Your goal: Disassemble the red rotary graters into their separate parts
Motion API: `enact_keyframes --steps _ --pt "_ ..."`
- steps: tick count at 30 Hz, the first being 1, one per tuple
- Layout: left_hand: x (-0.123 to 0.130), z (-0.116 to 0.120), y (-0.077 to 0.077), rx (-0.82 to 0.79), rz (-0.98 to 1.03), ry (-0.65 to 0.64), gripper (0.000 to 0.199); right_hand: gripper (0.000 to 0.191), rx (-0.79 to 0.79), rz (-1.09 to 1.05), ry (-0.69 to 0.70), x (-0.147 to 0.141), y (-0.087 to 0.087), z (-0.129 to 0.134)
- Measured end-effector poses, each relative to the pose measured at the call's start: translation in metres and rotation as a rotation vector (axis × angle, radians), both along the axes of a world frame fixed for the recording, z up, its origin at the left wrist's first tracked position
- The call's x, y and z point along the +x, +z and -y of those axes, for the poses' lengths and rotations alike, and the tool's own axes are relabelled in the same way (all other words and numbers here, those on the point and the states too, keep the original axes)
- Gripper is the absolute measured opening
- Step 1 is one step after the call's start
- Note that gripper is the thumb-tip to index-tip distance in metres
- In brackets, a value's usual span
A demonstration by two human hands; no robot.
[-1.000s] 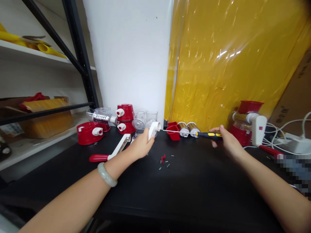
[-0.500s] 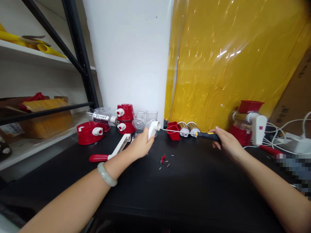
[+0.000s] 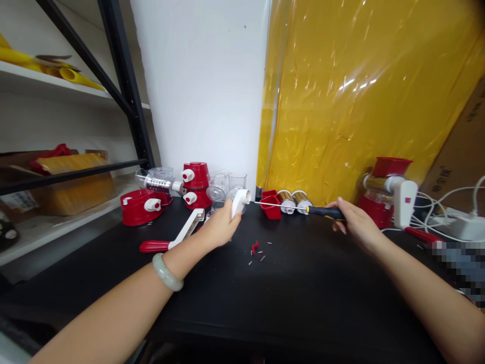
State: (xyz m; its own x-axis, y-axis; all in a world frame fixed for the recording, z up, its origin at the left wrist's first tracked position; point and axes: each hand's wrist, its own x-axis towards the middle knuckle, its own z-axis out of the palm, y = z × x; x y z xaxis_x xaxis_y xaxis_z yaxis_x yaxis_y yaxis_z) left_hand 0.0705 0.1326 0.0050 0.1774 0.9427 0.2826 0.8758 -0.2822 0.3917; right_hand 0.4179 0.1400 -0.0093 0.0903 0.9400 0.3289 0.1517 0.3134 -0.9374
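One cardboard box (image 3: pixel 76 192) on the shelf (image 3: pixel 41 233) has a red item (image 3: pixel 56 151) at its top. Left hand (image 3: pixel 220 226) grips the smooth white plastic part (image 3: pixel 238 201) above the black tabletop (image 3: pixel 303 293); right hand (image 3: pixel 355 222) clasps the screwdriver (image 3: pixel 325 213), slim metal shaft aimed at the part's round collar.

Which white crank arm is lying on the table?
The crank arm left of your left hand; that hand holds another crank, and the third crank is fitted to the far-right grater.

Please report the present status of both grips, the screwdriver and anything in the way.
Left grip closed on white part. Right grip holding screwdriver, tip by part's round end, contact unclear. Red piece, small metal bits below, not blocking shaft.
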Motion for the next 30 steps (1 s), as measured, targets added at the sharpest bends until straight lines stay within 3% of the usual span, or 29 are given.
enact_keyframes --steps 3,8,12,15,18,23,26,30 --pt "-0.0006 -0.0009 -0.0007 -0.006 0.000 -0.001 0.028 0.026 0.042 -0.119 0.004 -0.0003 0.0005 0.0004" --pt "-0.0004 -0.0013 -0.0009 0.003 0.002 -0.003 0.028 0.029 -0.021 -0.303 0.121 -0.0022 0.0040 0.0032" --pt "0.0007 0.0004 0.0006 -0.003 0.002 -0.004 0.027 0.047 -0.097 -0.136 0.033 -0.0022 0.0024 0.0025" --pt "0.0007 0.0008 0.0009 -0.008 0.005 0.000 0.027 0.043 -0.076 -0.006 0.009 -0.0016 0.0008 0.0020" --pt "0.0000 0.0000 0.0005 -0.005 0.014 0.000 0.027 0.035 -0.014 -0.111 0.042 -0.0019 0.0012 0.0023" --pt "-0.0004 -0.0003 0.0010 -0.006 0.027 -0.012 0.026 0.040 -0.016 -0.262 0.128 -0.0016 0.0023 0.0026" --pt "-0.0001 0.0005 0.0019 -0.001 0.026 -0.005 0.027 0.032 -0.067 -0.190 0.119 0.0000 0.0009 0.0014" --pt "0.0007 0.0017 0.0022 -0.005 0.018 -0.004 0.029 0.037 -0.043 0.022 0.002 0.0021 -0.0019 -0.0023"
